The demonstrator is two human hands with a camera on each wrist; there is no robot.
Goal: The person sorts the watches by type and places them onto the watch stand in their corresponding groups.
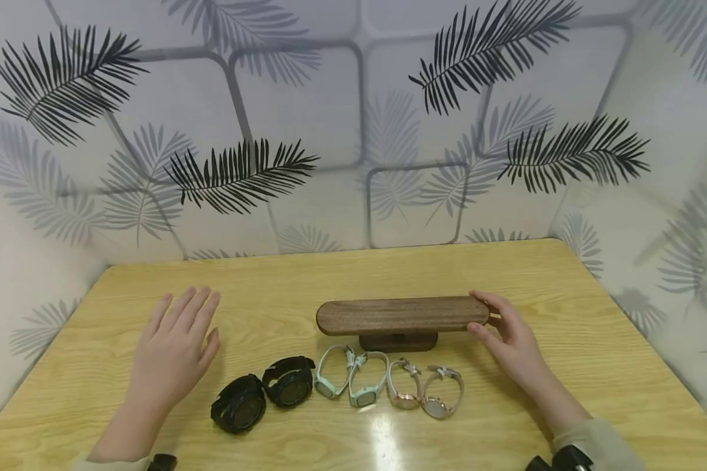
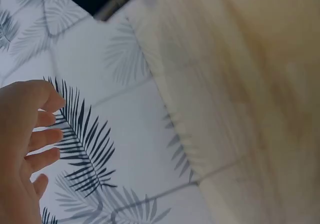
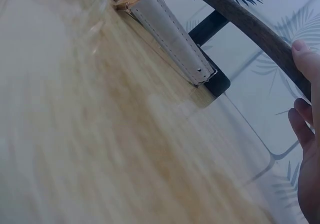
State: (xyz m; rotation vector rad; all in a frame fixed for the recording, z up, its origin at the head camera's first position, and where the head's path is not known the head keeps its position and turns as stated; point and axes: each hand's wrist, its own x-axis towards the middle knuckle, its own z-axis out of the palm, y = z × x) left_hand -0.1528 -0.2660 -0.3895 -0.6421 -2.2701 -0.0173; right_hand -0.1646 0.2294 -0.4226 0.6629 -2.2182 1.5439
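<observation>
A dark brown wooden watch stand [image 1: 397, 316], a long rounded bar on a short base, stands mid-table in the head view. My right hand [image 1: 515, 343] grips the bar's right end, thumb on the near edge and fingers at the far edge. The right wrist view shows the thumb on the wooden bar [image 3: 250, 26] too. To the left, my left hand [image 1: 171, 347] is over the table with its fingers straight and holds nothing. In front of the stand sit two black watches [image 1: 238, 403], two mint-green watches [image 1: 366, 396] and two pale-strapped, rose-gold watches [image 1: 436, 409].
The light wood table [image 1: 259, 281] runs back to a wall [image 1: 306, 209] with a leaf pattern, which also flanks both sides. The watches form a row along the stand's near side, the black pair nearest my left hand.
</observation>
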